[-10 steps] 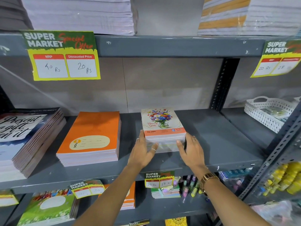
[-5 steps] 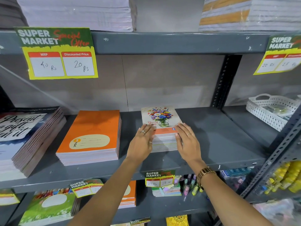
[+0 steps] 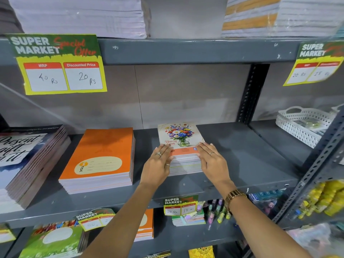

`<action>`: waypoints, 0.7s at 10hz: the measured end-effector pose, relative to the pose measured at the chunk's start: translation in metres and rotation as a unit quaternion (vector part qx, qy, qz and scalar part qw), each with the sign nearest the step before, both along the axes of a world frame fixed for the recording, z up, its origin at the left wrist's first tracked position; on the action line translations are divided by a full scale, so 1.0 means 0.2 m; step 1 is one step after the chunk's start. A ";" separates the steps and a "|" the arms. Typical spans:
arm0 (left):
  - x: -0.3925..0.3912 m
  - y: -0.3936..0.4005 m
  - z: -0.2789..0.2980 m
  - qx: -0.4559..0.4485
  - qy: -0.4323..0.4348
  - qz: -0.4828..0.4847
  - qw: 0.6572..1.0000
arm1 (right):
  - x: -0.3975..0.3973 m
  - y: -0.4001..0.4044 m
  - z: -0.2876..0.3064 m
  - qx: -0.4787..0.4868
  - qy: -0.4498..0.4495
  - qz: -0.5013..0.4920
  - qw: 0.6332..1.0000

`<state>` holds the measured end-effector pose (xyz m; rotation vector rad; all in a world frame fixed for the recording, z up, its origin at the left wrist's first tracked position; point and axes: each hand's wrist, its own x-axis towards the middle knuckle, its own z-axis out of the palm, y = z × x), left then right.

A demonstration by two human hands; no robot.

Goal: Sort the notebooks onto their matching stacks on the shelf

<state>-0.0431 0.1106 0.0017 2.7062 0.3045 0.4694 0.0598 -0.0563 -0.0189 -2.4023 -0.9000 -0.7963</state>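
Note:
A stack of flower-cover notebooks [image 3: 179,135] rests on the middle grey shelf [image 3: 242,155]. My left hand [image 3: 158,163] lies flat against the stack's left front corner, fingers on the top cover. My right hand [image 3: 212,161] lies flat on the right front corner, fingers stretched over the cover's orange band. Neither hand grips anything. To the left sits a stack of orange notebooks [image 3: 100,157], and further left a stack of dark lettered notebooks [image 3: 24,161].
A white perforated basket [image 3: 305,123] stands on the shelf at the right. Paper stacks fill the top shelf [image 3: 78,13]. Price tags [image 3: 57,64] hang from shelf edges. The lower shelf holds green notebooks [image 3: 54,239], orange notebooks, small pads and pens [image 3: 216,211].
Both hands slid from the front edge of the flower stack up onto its top cover, pressing the stack back. The stack now sits slightly deeper on the shelf.

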 end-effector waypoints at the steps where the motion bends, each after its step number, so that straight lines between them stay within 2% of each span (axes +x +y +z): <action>1: -0.01 -0.01 0.01 -0.002 -0.011 0.003 1.000 | -0.01 0.00 0.00 -0.012 -0.008 -0.005 1.000; 3: -0.02 -0.02 0.02 -0.022 0.010 0.008 1.000 | -0.02 0.00 0.01 -0.008 -0.042 -0.020 0.999; 4: -0.05 0.00 0.03 -0.043 0.025 -0.022 0.999 | -0.03 0.03 0.01 0.000 -0.047 -0.034 0.998; 5: -0.11 0.03 0.05 -0.094 0.012 -0.017 0.995 | -0.05 0.06 0.04 -0.017 -0.037 -0.047 0.998; 7: -0.25 0.13 0.13 -0.058 -0.055 -0.010 0.997 | -0.19 0.20 0.08 -0.017 -0.044 -0.043 0.998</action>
